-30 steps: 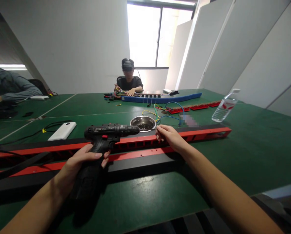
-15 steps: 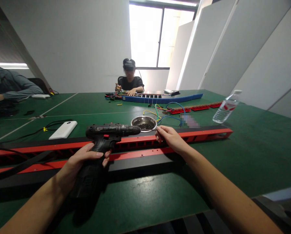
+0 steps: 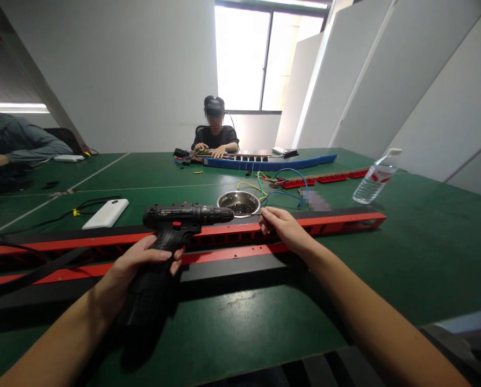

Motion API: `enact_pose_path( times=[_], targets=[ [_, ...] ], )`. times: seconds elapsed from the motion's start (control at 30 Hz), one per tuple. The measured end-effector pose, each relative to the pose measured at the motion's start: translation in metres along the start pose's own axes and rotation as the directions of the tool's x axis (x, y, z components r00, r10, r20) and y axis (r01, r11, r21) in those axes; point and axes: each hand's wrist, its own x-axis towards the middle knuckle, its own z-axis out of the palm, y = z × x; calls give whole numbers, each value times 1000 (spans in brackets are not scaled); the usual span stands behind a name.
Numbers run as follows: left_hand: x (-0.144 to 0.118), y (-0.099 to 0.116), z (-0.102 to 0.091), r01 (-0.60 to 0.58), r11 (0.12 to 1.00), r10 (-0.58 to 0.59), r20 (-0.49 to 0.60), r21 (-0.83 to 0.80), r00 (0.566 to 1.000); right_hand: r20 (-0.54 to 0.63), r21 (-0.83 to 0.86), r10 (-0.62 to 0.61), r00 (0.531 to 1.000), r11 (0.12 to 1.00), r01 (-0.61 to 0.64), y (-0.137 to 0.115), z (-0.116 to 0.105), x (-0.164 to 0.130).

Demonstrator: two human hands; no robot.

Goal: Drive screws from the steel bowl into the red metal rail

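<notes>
Black cordless drill [image 3: 171,226] with a small red switch on its side is pointing to the right, its nose sitting just above a long red and black metal rail [image 3: 337,219] that is lying across the green table [image 3: 425,252]. I am wrapping my left hand [image 3: 143,263] closed around the drill's grip, forearm reaching in from the lower left. My right hand [image 3: 284,228] is resting on the rail, its fingertips pinching together near the drill's tip; I cannot tell whether anything small is between them. Just behind the rail, a steel bowl [image 3: 238,202] of dark small parts is sitting beside coloured wires [image 3: 280,185], with a white power bank [image 3: 105,213] to the left and a tilted water bottle [image 3: 375,177] to the right. Another person [image 3: 215,134] is sitting at the far end under a bright window [image 3: 260,54], and a grey sleeve [image 3: 26,145] is resting at the left edge.
</notes>
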Motion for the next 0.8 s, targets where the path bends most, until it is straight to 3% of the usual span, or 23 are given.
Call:
enact_pose_path(
  times=[0.5, 0.8],
  targets=[
    [1, 0, 2, -42, 997, 41, 10, 59, 999, 36, -90, -28, 999, 995, 32, -3, 0, -2],
    [1, -1, 2, -78, 991, 75, 33, 107, 997, 27, -57, -19, 999, 998, 20, -1, -1, -1]
  ],
)
